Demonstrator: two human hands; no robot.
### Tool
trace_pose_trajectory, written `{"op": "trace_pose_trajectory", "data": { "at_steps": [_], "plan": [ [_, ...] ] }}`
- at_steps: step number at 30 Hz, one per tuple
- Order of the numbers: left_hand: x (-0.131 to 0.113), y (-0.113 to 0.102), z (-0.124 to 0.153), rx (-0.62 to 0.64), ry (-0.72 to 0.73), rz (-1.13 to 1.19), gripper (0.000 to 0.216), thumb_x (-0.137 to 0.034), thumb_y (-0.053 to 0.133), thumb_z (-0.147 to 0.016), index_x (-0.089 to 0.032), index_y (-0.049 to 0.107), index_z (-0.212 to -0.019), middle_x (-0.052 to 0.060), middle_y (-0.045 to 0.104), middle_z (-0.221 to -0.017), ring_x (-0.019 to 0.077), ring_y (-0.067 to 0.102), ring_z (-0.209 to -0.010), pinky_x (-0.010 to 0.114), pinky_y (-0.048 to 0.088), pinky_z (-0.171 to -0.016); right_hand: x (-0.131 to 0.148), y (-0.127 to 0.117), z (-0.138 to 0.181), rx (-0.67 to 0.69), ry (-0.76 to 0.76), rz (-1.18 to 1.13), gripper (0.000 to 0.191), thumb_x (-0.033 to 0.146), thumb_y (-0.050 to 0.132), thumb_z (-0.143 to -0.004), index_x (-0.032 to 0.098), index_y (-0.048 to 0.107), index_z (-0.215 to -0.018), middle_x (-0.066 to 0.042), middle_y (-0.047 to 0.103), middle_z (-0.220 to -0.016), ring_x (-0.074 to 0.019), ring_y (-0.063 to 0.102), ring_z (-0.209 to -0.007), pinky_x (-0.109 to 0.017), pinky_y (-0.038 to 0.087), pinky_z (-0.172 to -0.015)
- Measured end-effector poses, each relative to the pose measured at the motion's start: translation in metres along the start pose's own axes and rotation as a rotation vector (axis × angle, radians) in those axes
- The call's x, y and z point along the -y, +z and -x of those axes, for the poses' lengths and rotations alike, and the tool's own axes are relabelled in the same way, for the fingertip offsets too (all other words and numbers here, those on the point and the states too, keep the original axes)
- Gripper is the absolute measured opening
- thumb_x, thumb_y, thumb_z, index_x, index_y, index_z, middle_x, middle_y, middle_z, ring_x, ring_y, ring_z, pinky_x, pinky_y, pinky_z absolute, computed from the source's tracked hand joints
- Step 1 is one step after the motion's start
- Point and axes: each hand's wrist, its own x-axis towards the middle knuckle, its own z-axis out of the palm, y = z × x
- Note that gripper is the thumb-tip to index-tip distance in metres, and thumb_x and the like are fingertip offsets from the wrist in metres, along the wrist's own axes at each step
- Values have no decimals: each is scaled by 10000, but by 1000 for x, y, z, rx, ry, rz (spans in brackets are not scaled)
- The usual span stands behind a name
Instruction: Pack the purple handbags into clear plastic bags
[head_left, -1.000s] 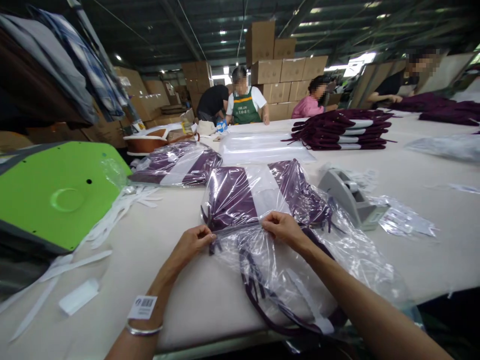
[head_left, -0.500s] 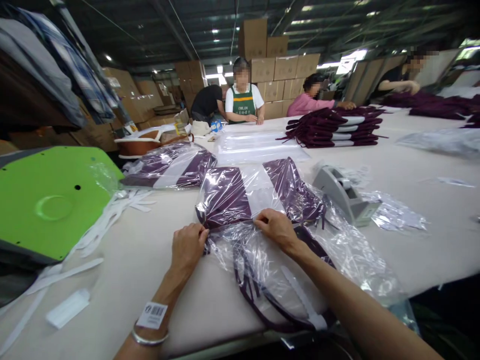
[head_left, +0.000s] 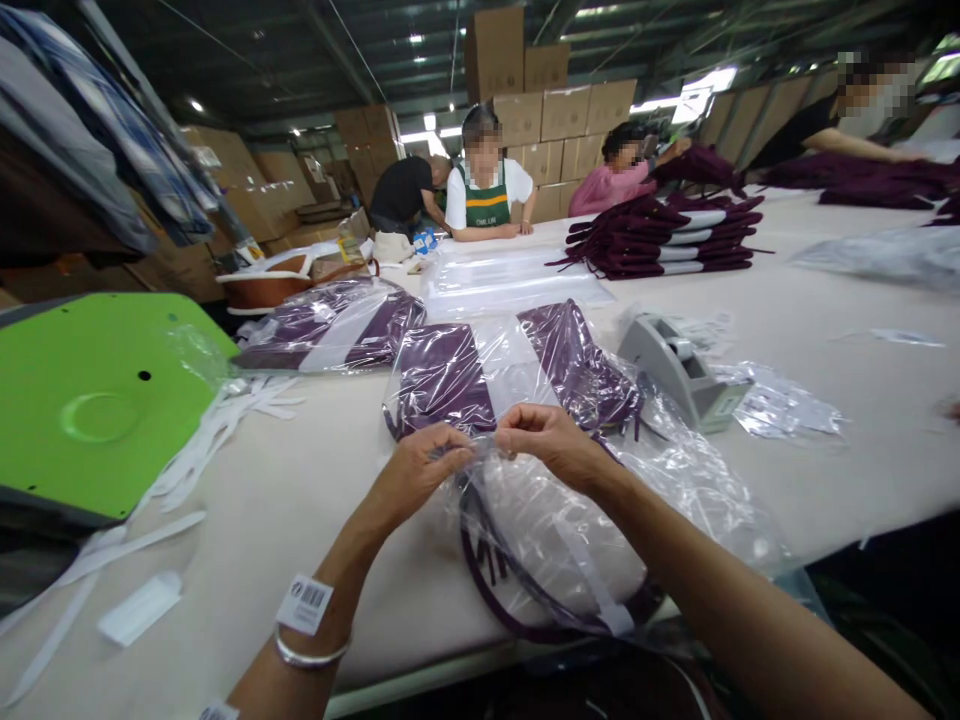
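A dark purple folded bag with a white band (head_left: 446,375) lies inside a clear plastic bag (head_left: 540,500) in front of me. My left hand (head_left: 427,460) is closed, pinching the plastic edge just below the folded bag. Close beside it, my right hand (head_left: 551,440) pinches the same plastic between thumb and fingers. Purple straps (head_left: 480,580) and a white strip show through loose film near the table's front edge. On my left forearm sits a barcode sticker (head_left: 305,603), above a bangle.
A grey tape dispenser (head_left: 667,375) stands right of the wrapped bag. Another wrapped purple bag (head_left: 375,340) lies behind left. A green machine cover (head_left: 112,400) and white strips (head_left: 191,460) are at left. Purple bags are stacked (head_left: 667,240) at the back; several people work around the table.
My left hand has moved right along the plastic edge, close to my right hand, gathering the film. Across the table, a person in pink has lifted a purple piece.
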Motion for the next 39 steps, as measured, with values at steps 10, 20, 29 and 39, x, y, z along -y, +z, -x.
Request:
{"op": "trace_pose_trajectory", "data": {
  "at_steps": [10,20,29,39],
  "plan": [
    [-10,-22,19,-88,11,102,269,-391,609,-916,-178,705,-784,15,616,-790,153,565,-768,272,434,-731,-1,45,41,441,508,-635,689,767,483,-874,210,565,-1270,-136,643,-1241,-252,614,-1137,-400,510,-932],
    [22,30,-23,57,-16,-34,305,-382,517,-916,-183,628,-714,-13,599,-720,143,547,-721,253,399,-689,-8,53,105,220,640,-394,1063,385,921,-601,193,378,-1496,-171,535,-1441,-276,550,-1293,-375,422,-1064],
    [35,45,-38,-70,-169,-170,265,-407,545,-890,-203,663,-769,-11,652,-709,164,579,-693,276,358,-659,-23,29,117,-20,671,-279,841,348,866,-630,163,464,-1345,-67,709,-939,-258,734,-885,-393,588,-768],
    [38,52,-38,-189,-303,-185,219,-388,580,-877,-209,594,-751,-38,600,-655,147,566,-646,257,337,-617,2,-33,81,-138,164,635,255,351,653,-866,201,694,-1068,-32,728,-762,-187,671,-675,-319,517,-638]
  ]
}}
